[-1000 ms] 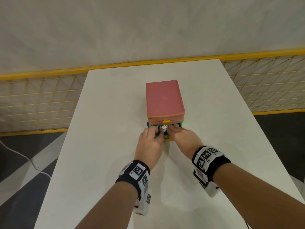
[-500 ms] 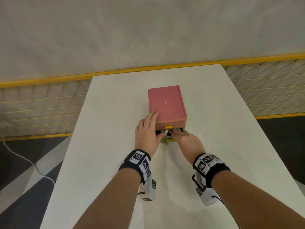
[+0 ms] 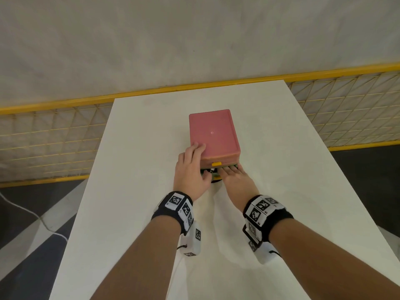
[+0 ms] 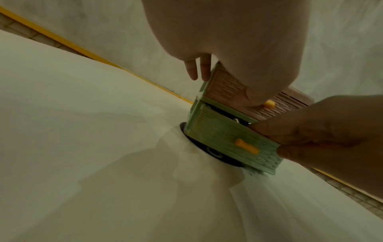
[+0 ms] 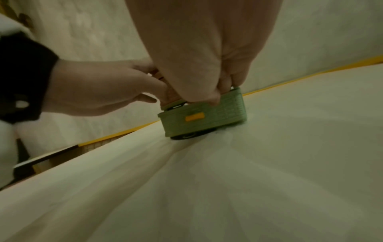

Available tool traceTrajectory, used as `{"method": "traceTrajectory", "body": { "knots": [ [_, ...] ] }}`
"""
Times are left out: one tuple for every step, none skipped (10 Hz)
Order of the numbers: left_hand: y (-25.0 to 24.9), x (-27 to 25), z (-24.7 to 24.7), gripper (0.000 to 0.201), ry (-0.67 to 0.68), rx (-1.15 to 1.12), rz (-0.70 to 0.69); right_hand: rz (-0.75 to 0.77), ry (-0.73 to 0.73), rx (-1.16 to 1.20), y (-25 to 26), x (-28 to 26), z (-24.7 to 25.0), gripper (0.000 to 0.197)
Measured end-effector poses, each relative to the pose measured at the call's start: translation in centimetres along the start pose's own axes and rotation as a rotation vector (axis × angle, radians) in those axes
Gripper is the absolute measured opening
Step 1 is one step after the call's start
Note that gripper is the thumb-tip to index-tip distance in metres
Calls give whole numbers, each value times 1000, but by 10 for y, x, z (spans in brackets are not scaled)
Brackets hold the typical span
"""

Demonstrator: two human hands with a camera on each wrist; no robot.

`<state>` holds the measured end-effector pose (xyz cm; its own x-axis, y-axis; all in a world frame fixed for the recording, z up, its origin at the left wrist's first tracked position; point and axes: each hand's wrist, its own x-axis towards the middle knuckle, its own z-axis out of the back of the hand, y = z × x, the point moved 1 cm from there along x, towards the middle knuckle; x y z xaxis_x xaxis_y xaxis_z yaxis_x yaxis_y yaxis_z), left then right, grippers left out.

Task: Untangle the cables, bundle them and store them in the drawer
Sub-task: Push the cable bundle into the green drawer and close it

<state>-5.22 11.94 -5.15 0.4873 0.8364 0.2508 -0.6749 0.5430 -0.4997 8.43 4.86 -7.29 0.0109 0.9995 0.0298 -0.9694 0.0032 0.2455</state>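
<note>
Left hand (image 3: 191, 172) lies with flat, released fingers on the 7 o'clock corner of the pink box (image 3: 214, 133) while right hand (image 3: 236, 180) fingers grasp the barely open green drawer (image 4: 217, 131) at 6 o'clock (cables (image 4: 237, 120) glimpsed inside).

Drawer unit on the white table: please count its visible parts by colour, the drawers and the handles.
pink drawer: 1
green drawer: 1
yellow handles: 2
total: 4
</note>
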Motion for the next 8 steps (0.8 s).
{"method": "traceTrajectory", "body": {
  "knots": [
    [0, 1, 3, 69, 17, 24, -7, -24, -135, 202, -2, -12, 8, 44],
    [-1, 3, 5, 71, 43, 12, 6, -263, -425, 475, -5, -25, 10, 32],
    [-1, 3, 5, 73, 61, -10, 7, -466, -573, 509, -3, -17, 3, 92],
    [0, 2, 7, 75, 65, -22, 3, -571, -450, 490, 1, 6, 0, 117],
    [0, 3, 11, 77, 92, -17, -3, -669, -407, 540, 0, 25, 4, 127],
    [-1, 2, 14, 79, 123, -4, 8, -655, -386, 500, -2, 24, 6, 128],
    [-4, 4, 20, 78, 148, 26, 1, -599, -411, 438, -2, 18, 9, 127],
    [-9, 3, 40, 72, 30, 2, -5, -553, -493, 480, 2, 17, 32, 119]
  ]
}}
